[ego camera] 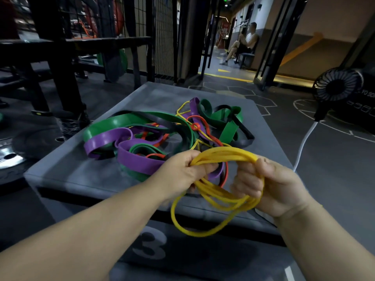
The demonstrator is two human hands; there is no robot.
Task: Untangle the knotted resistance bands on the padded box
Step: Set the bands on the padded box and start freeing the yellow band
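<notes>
Both hands' fingers clamp a thin yellow band (223, 157), coiled in several loops, stretched left-right between left hand (182, 171) and right hand (272, 187), above the grey padded box (81, 171) holding tangled green, purple, red bands (146, 136).

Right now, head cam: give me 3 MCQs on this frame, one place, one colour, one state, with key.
1. Where does the tangle lie?
A. on the floor
B. on the padded box
C. on a shelf

2. Which colour is the band held in both hands?
A. yellow
B. green
C. purple

3. How is the held band?
A. lying flat
B. stretched straight
C. bunched in coils

Key: 1 B, the pile rests on the grey top. 2 A, the left hand and right hand grip the yellow band. 3 C, several loops hang between the hands.
</notes>
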